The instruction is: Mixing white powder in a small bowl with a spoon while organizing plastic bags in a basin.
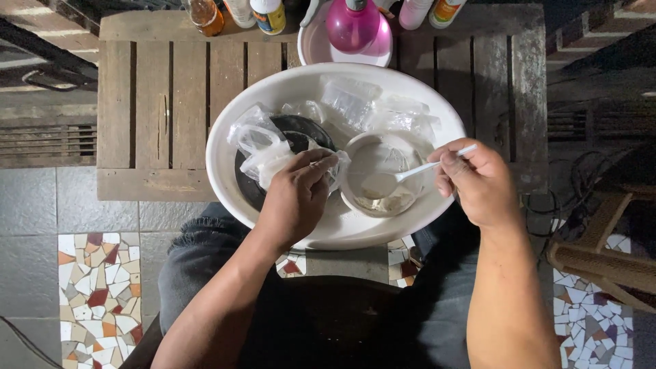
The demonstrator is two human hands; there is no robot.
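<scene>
A large white basin [225, 130] rests on my lap and against a wooden table edge. Inside it my left hand [297, 198] pinches a clear plastic bag [263, 147] that lies over a dark round object [301, 130]. My right hand [478, 181] holds a white plastic spoon [410, 174], its bowl dipped into a small white bowl [379, 174] with pale liquid at the bottom. More clear plastic bags [383, 109] are piled at the far side of the basin.
The slatted wooden table [164, 102] carries a pink bottle [352, 24] standing in a pink dish [314, 48], plus several bottles along its far edge. A wicker chair [601, 253] stands at right. Mosaic and grey tiles cover the floor.
</scene>
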